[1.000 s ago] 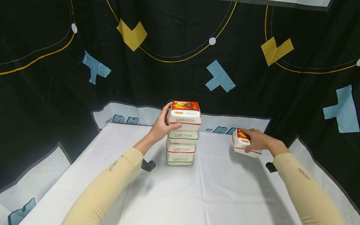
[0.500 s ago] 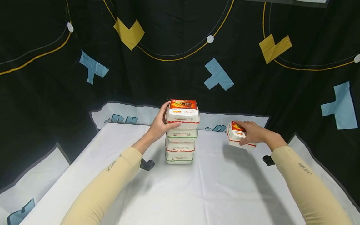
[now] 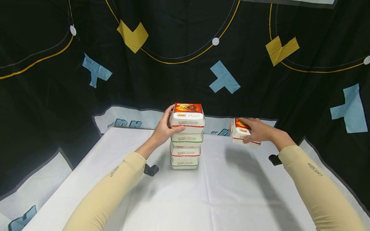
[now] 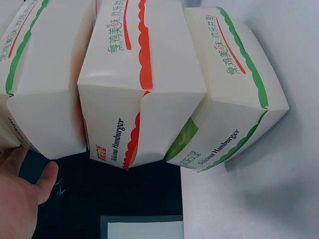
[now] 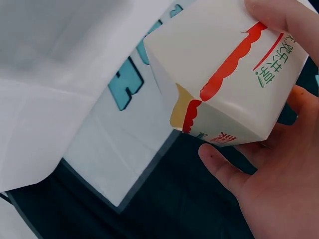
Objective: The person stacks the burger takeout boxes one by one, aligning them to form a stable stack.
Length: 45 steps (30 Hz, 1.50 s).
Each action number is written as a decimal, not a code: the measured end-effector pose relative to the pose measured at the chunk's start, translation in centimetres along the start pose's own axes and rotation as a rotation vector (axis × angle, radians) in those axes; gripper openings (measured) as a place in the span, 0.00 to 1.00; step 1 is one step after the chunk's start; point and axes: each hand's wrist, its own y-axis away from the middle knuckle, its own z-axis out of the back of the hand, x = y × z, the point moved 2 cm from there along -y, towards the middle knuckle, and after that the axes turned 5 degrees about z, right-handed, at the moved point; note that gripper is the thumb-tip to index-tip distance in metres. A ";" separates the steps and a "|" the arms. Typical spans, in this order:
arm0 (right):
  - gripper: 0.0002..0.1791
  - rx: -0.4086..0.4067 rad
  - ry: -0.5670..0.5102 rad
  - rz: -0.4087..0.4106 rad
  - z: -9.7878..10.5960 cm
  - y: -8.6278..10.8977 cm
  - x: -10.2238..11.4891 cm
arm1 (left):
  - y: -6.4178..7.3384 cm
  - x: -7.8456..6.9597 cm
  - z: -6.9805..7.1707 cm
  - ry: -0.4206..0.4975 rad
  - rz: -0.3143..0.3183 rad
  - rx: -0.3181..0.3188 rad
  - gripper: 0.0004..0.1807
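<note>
Several white hamburger boxes stand stacked on the table, the lower ones (image 3: 185, 160) trimmed alternately in green and red. Topping the stack is a red-trimmed hamburger box (image 3: 189, 120) with a burger picture on its lid. My left hand (image 3: 162, 130) grips it, thumb along the front and fingers round the left side. In the left wrist view, the green-trimmed bottom box (image 4: 224, 94) sits at the right. Out to the right, my right hand (image 3: 261, 131) holds another red-trimmed hamburger box (image 5: 214, 64) from above, its shadow falling on the cloth below.
A white cloth (image 3: 179, 199) covers the table, lightly creased. Behind the table's far edge hangs a black curtain (image 3: 179, 83) with yellow and blue patches. Dark wrist mounts (image 3: 151, 170) show beneath the sleeves (image 3: 107, 192).
My right hand has lifted its hamburger box higher and brought it left toward the stack. The left hand keeps its grip on the top box, and the stack stands as before.
</note>
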 end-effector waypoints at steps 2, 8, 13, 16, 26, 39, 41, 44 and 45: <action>0.54 -0.006 0.007 0.006 0.4 -0.1 0.5 | 0.0 0.0 -0.1 0.004 0.001 0.005 0.51; 0.54 -0.010 0.001 0.024 1.5 -1.0 2.0 | 0.0 -0.1 -0.1 0.025 -0.003 0.014 0.52; 0.54 -0.015 0.008 0.022 2.5 -1.4 2.7 | -0.2 0.0 -0.3 0.026 -0.012 0.014 0.51; 0.54 -0.025 0.016 0.025 3.2 -1.6 3.1 | -0.3 0.1 -0.5 0.027 -0.017 0.012 0.50; 0.54 -0.067 0.030 0.056 5.6 -2.3 5.1 | -0.2 0.1 -0.6 0.031 -0.019 0.019 0.51; 0.53 -0.108 0.029 0.082 8.5 -3.2 8.0 | -0.2 0.0 -0.7 0.025 -0.012 0.021 0.50; 0.53 -0.107 0.031 0.085 8.8 -3.3 8.4 | -0.1 0.0 -0.7 0.023 -0.009 0.019 0.50; 0.53 -0.109 0.027 0.099 9.2 -3.4 8.9 | -0.1 0.0 -0.7 0.022 -0.010 0.016 0.50; 0.52 -0.112 0.028 0.100 9.4 -3.4 9.1 | -0.1 0.0 -0.6 0.020 -0.013 0.017 0.50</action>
